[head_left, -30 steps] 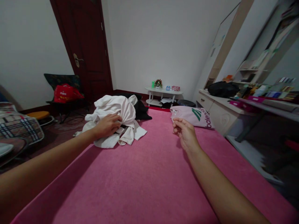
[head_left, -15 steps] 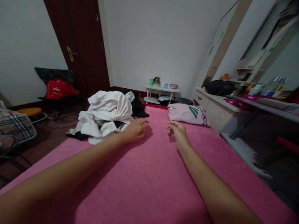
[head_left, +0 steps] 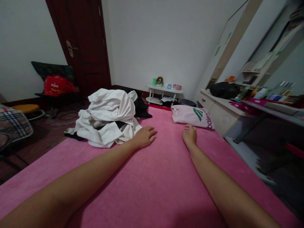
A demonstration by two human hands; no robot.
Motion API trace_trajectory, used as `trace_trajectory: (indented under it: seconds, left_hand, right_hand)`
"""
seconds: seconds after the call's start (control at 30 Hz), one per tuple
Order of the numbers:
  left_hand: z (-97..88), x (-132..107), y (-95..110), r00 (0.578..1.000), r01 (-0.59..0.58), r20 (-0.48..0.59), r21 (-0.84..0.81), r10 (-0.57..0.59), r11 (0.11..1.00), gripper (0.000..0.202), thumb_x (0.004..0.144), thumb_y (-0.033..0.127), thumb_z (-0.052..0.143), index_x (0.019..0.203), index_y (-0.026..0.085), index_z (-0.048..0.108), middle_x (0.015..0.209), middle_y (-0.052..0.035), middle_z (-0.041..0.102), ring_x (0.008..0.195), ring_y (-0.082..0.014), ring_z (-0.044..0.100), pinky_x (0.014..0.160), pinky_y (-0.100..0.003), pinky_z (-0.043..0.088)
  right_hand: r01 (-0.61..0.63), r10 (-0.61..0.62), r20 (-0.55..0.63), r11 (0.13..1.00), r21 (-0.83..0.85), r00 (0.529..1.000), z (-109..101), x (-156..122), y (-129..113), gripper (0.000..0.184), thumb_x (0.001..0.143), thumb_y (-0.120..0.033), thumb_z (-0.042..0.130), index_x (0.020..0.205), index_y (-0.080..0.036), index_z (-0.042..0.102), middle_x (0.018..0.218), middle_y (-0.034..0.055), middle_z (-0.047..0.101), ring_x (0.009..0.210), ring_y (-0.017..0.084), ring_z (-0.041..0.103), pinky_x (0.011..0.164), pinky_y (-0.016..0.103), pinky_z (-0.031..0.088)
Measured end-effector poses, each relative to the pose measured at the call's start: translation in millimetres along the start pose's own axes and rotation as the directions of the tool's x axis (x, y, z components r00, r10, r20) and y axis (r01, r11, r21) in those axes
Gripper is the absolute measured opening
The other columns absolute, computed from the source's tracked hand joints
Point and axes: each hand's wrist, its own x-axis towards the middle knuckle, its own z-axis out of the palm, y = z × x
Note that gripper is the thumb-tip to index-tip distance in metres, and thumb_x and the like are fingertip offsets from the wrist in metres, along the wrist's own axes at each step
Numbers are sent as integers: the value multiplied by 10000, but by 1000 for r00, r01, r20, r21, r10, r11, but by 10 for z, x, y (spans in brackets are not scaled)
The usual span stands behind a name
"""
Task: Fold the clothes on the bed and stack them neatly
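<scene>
My left hand [head_left: 144, 137] lies flat on the pink bedcover [head_left: 147, 183], palm down with its fingers spread. Right beside it is a crumpled heap of white clothing [head_left: 111, 107], its near edge at the back of my hand. Black clothing [head_left: 142, 108] pokes out behind and under the white. My right hand [head_left: 190, 134] rests on the bedcover with its fingers curled in, and nothing shows in it. Just beyond that hand sits a folded pink sweatshirt [head_left: 187, 116] with a green print and dark lettering, apart from my fingers.
A low white table [head_left: 163, 88] with small items stands by the far wall. Along the right runs a cabinet [head_left: 218, 109] with a black bag [head_left: 224, 90] on top. At left, a red bag [head_left: 58, 86] sits on a folding chair near the door [head_left: 83, 44].
My right hand has moved right, closer to the folded sweatshirt. My left hand has shifted slightly right and settled flat. The view has tilted a little.
</scene>
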Motion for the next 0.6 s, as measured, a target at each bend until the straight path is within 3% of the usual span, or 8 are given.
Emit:
trace_trajectory:
  seconds: [0.1,0.2,0.3,0.47,0.6]
  left_hand:
    - [-3,0,10,1000,6,7,11,-6,1000,397,927,353,427,1233,168,600,1282,-141,563,1200,-261,516,1025,-408,406]
    - [-4,-1,18,1000,11,3,34,-11,999,393,928,344,423,1236,173,596,1279,-137,564,1185,-257,526,1014,-401,417]
    - [-2,2,23,1000,9,-9,44,-8,999,389,929,338,419,1227,165,601,1266,-141,570,1166,-255,538,1007,-392,423]
    - [19,7,14,1000,14,-26,38,-13,999,375,921,339,438,1220,181,601,1258,-131,576,1158,-255,543,1002,-398,426]
    - [16,6,15,999,18,-28,32,-17,999,379,925,344,431,1220,176,599,1258,-139,573,1160,-260,541,1003,-403,425]
  right_hand:
    - [87,-72,54,927,-364,996,0,107,28,355,804,-184,464,1097,-226,660,1321,126,468,1008,265,610,837,395,493]
    - [184,-116,165,851,-493,979,15,218,58,357,854,-225,447,1124,-237,680,1490,100,298,1150,303,531,898,426,464]
    - [242,-131,231,791,-562,964,43,365,96,370,873,-267,433,1149,-217,674,1549,89,209,1147,318,522,893,450,467]
    - [268,-105,287,740,-618,952,148,595,169,431,879,-225,372,1223,-119,611,1533,141,272,1089,321,548,897,472,464]
    - [288,-257,132,818,-498,957,206,636,251,418,871,-166,341,1169,-84,623,1422,163,430,1128,280,514,989,411,409]
